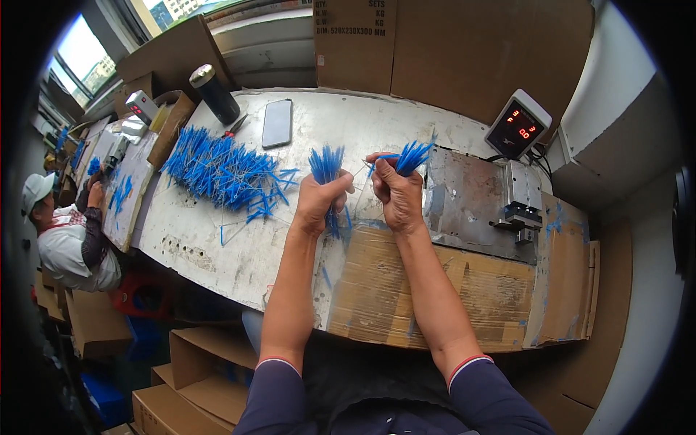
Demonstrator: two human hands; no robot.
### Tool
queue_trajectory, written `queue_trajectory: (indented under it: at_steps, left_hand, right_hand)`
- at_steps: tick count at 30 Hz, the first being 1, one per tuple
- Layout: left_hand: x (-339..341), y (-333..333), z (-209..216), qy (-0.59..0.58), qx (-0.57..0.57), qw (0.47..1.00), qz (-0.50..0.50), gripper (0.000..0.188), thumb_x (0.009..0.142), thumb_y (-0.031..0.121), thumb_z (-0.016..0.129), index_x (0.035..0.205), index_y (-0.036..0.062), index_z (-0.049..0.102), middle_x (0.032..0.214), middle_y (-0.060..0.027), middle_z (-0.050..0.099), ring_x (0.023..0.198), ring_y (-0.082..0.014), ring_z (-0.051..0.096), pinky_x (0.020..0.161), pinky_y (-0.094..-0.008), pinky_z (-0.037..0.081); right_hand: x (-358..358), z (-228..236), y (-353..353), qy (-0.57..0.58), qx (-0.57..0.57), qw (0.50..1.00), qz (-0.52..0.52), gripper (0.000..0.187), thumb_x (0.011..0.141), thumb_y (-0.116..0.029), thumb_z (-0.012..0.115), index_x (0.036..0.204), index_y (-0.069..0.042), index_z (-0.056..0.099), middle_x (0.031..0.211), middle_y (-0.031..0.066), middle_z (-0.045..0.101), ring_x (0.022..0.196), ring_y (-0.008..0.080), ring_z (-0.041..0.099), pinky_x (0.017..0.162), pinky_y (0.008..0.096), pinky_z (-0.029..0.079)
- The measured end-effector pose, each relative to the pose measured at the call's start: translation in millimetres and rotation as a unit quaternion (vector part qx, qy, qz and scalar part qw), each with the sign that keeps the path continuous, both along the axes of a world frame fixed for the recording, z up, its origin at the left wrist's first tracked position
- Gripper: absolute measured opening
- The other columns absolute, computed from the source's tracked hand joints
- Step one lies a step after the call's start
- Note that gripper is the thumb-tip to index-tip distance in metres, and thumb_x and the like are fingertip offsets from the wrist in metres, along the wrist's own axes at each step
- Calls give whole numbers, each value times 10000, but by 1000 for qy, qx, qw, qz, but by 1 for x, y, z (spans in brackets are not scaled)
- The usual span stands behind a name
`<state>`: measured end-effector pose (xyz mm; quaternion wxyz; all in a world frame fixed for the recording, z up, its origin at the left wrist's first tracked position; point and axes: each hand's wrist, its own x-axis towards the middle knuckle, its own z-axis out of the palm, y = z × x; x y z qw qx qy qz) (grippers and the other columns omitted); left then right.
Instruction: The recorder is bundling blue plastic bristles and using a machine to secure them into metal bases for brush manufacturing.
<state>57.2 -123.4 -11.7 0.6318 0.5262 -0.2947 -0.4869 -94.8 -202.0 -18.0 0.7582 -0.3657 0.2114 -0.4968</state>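
My left hand (320,201) is closed around an upright bundle of thin blue sticks (326,164), with their ends poking out above and below the fist. To its right, my right hand (398,190) grips a smaller bunch of the same blue sticks (414,157), tilted to the right. One stick lies crosswise at its fingertips, with a thin pale end toward the left hand. The hands are apart, above the worktable (254,268). Left of them lies a big loose pile of blue sticks (221,170) with thin pale wire-like ends.
Behind the pile are a phone (277,123), red-handled pliers (235,126) and a dark flask (214,94). On the right stand a metal fixture (520,203) on a plate and a red-digit display (519,125). Cardboard (471,297) covers the near edge. A co-worker (69,239) sits far left.
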Motion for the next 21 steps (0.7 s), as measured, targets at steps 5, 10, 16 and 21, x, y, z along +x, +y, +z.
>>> queue_trajectory:
  at_steps: [5, 10, 16, 21]
  left_hand:
    - [-7, -2, -3, -43, 5, 999, -6, 152, 899, 169, 779, 940, 48, 696, 750, -22, 672, 526, -46, 528, 467, -207, 390]
    - [-7, -4, -12, -86, 15, 996, -22, 162, 916, 184, 779, 925, 49, 691, 717, 2, 640, 520, -44, 512, 458, -213, 381]
    - [-9, -6, -17, -130, 9, 991, -17, 154, 940, 170, 755, 896, 45, 675, 668, 24, 593, 506, -37, 482, 446, -218, 358]
    - [-10, -5, -16, -144, 1, 989, -18, 148, 950, 159, 743, 889, 44, 672, 634, 34, 567, 493, -33, 464, 439, -218, 346]
  right_hand:
    - [3, -2, -2, -25, 2, 997, -73, 164, 892, -119, 784, 978, 6, 724, 758, 18, 652, 521, 46, 428, 421, 208, 261]
    - [1, -5, -5, -15, 23, 995, -94, 94, 901, -72, 747, 929, 11, 713, 797, 64, 692, 526, 49, 446, 418, 202, 278]
    - [-4, -12, -11, -33, 81, 994, -70, 102, 903, -62, 741, 910, 27, 692, 812, 100, 694, 538, 79, 473, 432, 223, 313]
    - [-5, -23, -19, -84, 140, 986, -21, 130, 911, -58, 734, 976, 37, 674, 855, 117, 697, 549, 94, 498, 432, 225, 333]
